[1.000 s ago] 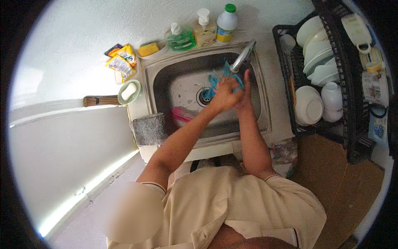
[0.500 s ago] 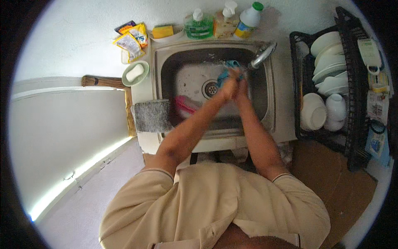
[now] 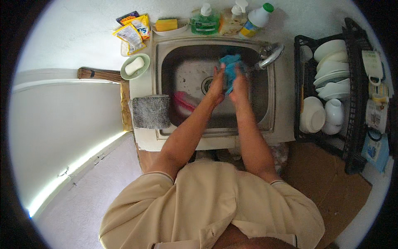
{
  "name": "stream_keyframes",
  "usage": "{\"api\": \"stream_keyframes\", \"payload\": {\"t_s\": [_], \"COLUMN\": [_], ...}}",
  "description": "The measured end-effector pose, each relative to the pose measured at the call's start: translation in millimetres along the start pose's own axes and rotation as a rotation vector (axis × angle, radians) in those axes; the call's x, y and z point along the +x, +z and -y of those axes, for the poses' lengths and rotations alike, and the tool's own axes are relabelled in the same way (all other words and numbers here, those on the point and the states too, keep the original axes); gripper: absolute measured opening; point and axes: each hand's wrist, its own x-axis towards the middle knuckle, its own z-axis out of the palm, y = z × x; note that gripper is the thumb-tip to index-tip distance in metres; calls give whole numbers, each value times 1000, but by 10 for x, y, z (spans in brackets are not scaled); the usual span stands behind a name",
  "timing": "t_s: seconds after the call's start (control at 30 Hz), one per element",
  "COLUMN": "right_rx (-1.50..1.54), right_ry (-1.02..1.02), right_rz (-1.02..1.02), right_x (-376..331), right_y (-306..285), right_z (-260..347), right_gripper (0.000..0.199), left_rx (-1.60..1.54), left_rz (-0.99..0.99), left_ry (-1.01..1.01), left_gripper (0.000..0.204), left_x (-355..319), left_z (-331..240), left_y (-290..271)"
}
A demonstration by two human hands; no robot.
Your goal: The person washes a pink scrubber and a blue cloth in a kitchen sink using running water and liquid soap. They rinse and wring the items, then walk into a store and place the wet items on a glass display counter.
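A bunched blue cloth (image 3: pixel 230 66) hangs between my two hands over the sink basin (image 3: pixel 178 62). My left hand (image 3: pixel 217 86) grips its left side, and my right hand (image 3: pixel 239 88) has closed on its right side, slightly blurred. The chrome faucet (image 3: pixel 269 57) stands just right of the cloth. Below my left hand the drain (image 3: pixel 207 85) is partly covered. A pink item (image 3: pixel 184 101), perhaps a cloth or brush, lies at the basin's left; its kind is unclear.
A grey cloth (image 3: pixel 151 112) drapes the counter's left side. Behind the sink stand a green soap bottle (image 3: pixel 205 20), a pump bottle (image 3: pixel 234 18), a green-capped bottle (image 3: pixel 256 20) and a yellow sponge (image 3: pixel 166 25). Soap (image 3: pixel 135 65) sits at left; a black dish rack (image 3: pixel 297 83) at right.
My hands, pressed together on the cloth before, have moved apart. The cloth is now spread more between them. The whole view has shifted slightly.
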Motion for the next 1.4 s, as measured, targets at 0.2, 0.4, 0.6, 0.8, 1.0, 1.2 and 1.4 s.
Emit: {"api": "stream_keyframes", "payload": {"t_s": [0.2, 0.4, 0.6, 0.8, 1.0, 1.2, 1.4], "right_rx": [152, 428, 78, 417, -31, -502, -75], "right_ry": [94, 258, -132, 346, 176, -111, 356], "right_rz": [141, 390, 292, 372, 51, 277, 725], "right_x": [-233, 108, -147, 9, -22, 346, 651], "right_y": [-32, -200, 36, -63, 179, 16, 352], "right_z": [65, 256, 157, 114, 110, 0, 487], "right_gripper": [81, 69, 39, 36, 46, 55, 53], "left_rx": [478, 1339, 930, 848, 951, 125, 789], "left_rz": [-64, -95, 381, 575, -30, -38, -154], "left_ry": [62, 474, 107, 10, -49, 16, 385], "left_gripper": [65, 65, 63, 65, 77, 74, 66], "left_x": [528, 621, 897, 472, 493, 683, 669], "left_z": [-26, 113, -261, -748, -423, -156, -331], "left_y": [319, 435, 105, 260, 351, 225, -285]}}
